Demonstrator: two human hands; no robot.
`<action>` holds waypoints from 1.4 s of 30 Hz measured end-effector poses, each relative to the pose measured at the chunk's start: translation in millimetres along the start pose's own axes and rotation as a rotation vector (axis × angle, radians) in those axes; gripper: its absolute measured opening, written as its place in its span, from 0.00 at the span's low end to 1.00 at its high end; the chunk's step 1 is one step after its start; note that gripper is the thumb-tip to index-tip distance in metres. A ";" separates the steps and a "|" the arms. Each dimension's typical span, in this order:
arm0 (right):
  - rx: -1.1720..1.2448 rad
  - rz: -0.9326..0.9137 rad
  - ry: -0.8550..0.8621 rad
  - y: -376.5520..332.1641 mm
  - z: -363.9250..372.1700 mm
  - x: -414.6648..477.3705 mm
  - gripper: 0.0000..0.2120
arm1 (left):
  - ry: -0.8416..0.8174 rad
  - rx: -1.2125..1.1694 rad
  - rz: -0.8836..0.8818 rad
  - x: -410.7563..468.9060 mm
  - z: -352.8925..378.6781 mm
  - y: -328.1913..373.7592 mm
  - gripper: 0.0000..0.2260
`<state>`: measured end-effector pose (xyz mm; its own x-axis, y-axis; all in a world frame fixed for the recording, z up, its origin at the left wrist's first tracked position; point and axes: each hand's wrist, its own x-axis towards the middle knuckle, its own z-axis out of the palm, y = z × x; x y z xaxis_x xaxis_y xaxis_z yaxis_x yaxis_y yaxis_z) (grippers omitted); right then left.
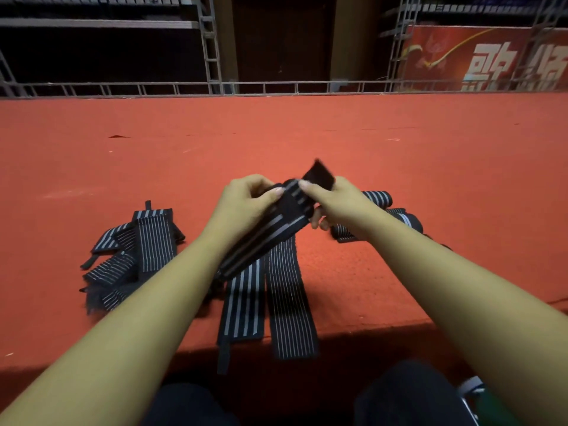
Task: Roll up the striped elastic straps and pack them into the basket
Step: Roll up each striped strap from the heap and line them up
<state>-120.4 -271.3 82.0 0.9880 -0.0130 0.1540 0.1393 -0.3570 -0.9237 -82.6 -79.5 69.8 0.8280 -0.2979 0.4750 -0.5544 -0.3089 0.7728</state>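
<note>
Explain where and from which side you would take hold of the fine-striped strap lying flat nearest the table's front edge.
Pinch the fine-striped strap at its near end, coming from the front. It lies flat and lengthwise, and that end seems to overhang the table edge, so a thumb could probably slip beneath. The wide-striped strap crowds its left side.

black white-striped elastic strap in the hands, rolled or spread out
Mostly spread: the black white-striped strap trails flat from the left hand and right hand gripping its top end.
</note>
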 end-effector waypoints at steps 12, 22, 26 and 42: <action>0.218 -0.069 -0.065 7.3 10.8 -9.7 0.12 | -0.181 -0.364 -0.229 -36.9 -10.5 -12.2 0.11; 0.085 -0.083 0.206 32.5 6.8 27.5 0.12 | -0.418 -0.377 -0.593 -88.7 -12.7 -63.3 0.09; -0.005 -0.092 0.203 36.8 18.3 36.2 0.10 | -0.374 -0.419 -0.648 -106.0 -4.6 -73.4 0.04; -0.067 -0.035 0.101 56.6 70.4 41.2 0.11 | -0.279 0.368 -0.476 -127.9 -21.3 -113.7 0.07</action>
<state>-67.1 -226.3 11.4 0.9705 -0.0919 0.2230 0.1652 -0.4207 -0.8921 -123.7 13.0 -69.9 0.9644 -0.2599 -0.0477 -0.1667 -0.7382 0.6537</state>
